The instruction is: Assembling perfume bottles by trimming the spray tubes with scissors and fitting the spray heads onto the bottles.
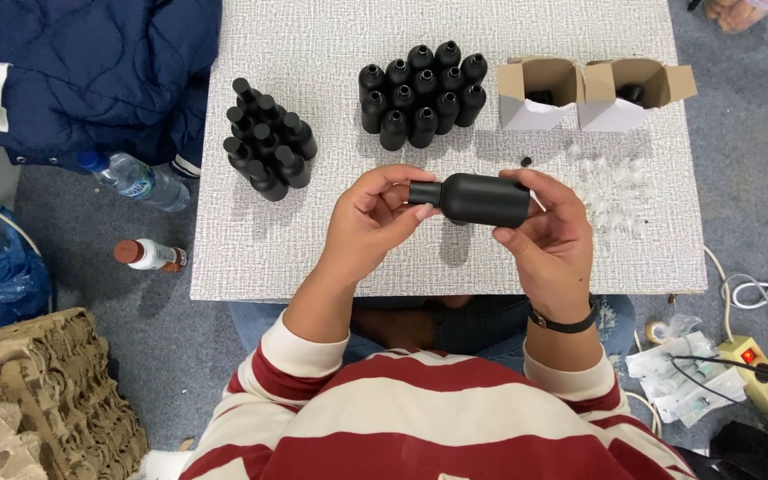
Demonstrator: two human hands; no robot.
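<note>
I hold a matte black bottle [482, 197] sideways above the white textured table [313, 53]. My right hand [548, 240] wraps its body. My left hand [371, 218] pinches the black cap [425, 193] at its left end. Two clusters of several upright black bottles stand further back: one at the left [268, 140], one in the middle [422, 93]. Small clear plastic pieces [611, 191] lie scattered just right of my right hand.
Two open cardboard boxes [593, 93] sit at the table's far right. A blue jacket [91, 71], two plastic bottles [140, 178] and a blue bag lie on the grey floor at left. A power strip [762, 373] with cables and packets is at right.
</note>
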